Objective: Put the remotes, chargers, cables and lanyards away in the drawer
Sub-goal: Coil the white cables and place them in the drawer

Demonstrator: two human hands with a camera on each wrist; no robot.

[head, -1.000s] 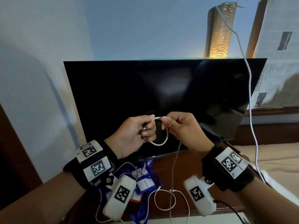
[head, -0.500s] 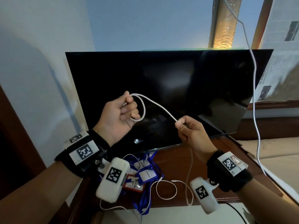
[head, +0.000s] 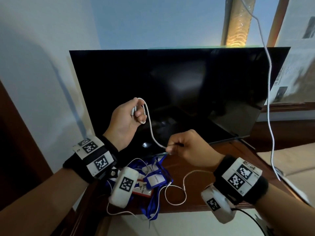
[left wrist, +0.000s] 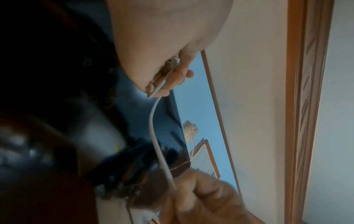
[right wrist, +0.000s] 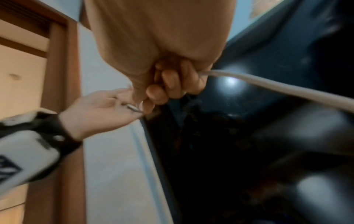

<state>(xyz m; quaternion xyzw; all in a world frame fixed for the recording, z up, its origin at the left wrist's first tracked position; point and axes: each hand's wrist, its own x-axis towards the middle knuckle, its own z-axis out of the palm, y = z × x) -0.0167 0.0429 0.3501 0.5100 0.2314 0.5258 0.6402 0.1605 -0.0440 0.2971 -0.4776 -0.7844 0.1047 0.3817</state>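
Observation:
A thin white cable (head: 150,128) runs between both hands in front of the television. My left hand (head: 127,119) is raised and grips a loop of it with the plug end across the palm (left wrist: 162,80). Lower and to the right, my right hand (head: 185,149) pinches the same cable (right wrist: 268,84) in a fist. Its free tail (head: 177,189) lies coiled on the brown cabinet top (head: 204,167). A heap of blue lanyards with card holders (head: 153,179) lies on the cabinet under my left wrist. No drawer is in view.
A large dark television (head: 179,92) stands on the cabinet right behind the hands. Another white cord (head: 269,99) hangs down at the right, over a beige bed (head: 289,160). A dark wooden frame (head: 13,133) borders the left.
My left hand has turned palm-up with the loop and stayed high. My right hand has slid down along the cable toward the cabinet, so the stretch between the hands is longer.

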